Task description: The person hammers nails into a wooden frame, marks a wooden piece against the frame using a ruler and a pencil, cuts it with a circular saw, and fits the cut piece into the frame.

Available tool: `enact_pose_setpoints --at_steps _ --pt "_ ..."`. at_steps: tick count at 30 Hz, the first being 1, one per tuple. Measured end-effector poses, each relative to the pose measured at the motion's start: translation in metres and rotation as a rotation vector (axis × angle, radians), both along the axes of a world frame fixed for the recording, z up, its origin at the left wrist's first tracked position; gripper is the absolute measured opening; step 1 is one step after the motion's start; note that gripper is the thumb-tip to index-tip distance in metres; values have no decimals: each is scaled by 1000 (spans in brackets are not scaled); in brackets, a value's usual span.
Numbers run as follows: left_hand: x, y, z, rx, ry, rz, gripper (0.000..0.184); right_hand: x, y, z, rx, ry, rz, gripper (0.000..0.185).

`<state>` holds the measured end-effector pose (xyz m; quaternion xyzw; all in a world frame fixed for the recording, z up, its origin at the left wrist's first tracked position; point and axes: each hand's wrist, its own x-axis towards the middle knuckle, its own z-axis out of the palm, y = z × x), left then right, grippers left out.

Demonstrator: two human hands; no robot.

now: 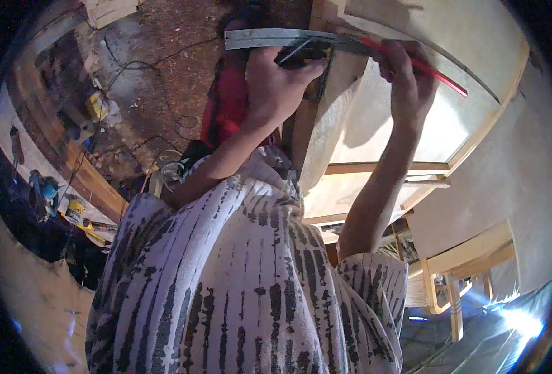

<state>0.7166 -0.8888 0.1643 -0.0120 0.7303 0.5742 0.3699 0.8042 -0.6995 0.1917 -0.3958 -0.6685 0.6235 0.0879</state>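
Observation:
My left hand (279, 87) is curled, with a thin grey stick (295, 51) showing between thumb and fingers. Just above it lies a flat grey metal bar (270, 38), ruler-like, and I cannot tell whether the fingers touch it. On the right, my right hand (410, 75) closes round a long thin red bar (447, 83), which sticks out past the fingers. The red and grey bars run in one line; whether they are joined cannot be made out. Beneath both hands is a pale wooden frame with light panels (375, 124).
The brown floor (170, 68) on the left carries dark cables and scraps. Further left stand a long wooden board (95, 181) and a yellow tub (75, 210). At lower right are a wooden stool-like frame (456, 274) and a bright light (522, 321).

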Motion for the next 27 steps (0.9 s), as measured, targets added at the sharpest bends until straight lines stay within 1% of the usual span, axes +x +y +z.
enact_pose_setpoints --at_steps 1,3,4,6,8,9,11,13,14,15,17,18,19,21,22,23,25,26,27 --pt "0 0 0 4 -3 -3 23 -3 -3 0 4 -3 -3 21" --pt "-1 1 0 32 2 -4 22 -10 -7 0 42 -95 19 21" --pt "-1 2 -1 32 3 -5 22 -10 -8 2 30 -30 38 21" --pt "1 2 -4 95 -75 46 21 -7 -5 2 26 -48 47 21" --pt "-1 1 2 51 -45 15 21 -2 0 4 24 -68 57 21" --pt "-2 1 4 9 -15 -16 21 2 3 6 54 -57 44 21" --pt "-2 -1 1 9 4 -28 21 7 12 10 85 -45 32 21" --pt "-1 -1 -3 12 21 -43 21 10 24 17 127 -135 52 18" --pt "1 -1 -4 35 26 -10 22 10 31 19 217 -233 97 15" --pt "2 0 -5 60 30 21 22 12 37 20 220 -235 94 15" --pt "3 -2 -7 65 27 8 22 16 46 18 288 -198 104 12" --pt "3 -2 -8 64 26 1 22 11 39 21 197 -91 -5 14" --pt "2 -1 -9 64 29 2 22 4 35 21 197 -89 -4 14" --pt "3 -2 -9 48 97 -7 24 -5 24 21 78 -34 9 17" --pt "5 -1 -12 53 97 -16 24 -13 14 19 29 8 66 19" --pt "7 0 -17 80 98 13 25 -17 10 12 16 -23 77 20" --pt "7 0 -20 112 103 37 25 -23 2 12 26 -101 178 20" --pt "6 -1 -18 131 58 33 25 -18 8 6 -15 -34 211 21" --pt "4 -2 -17 150 12 30 25 -11 12 6 -11 -30 208 21"
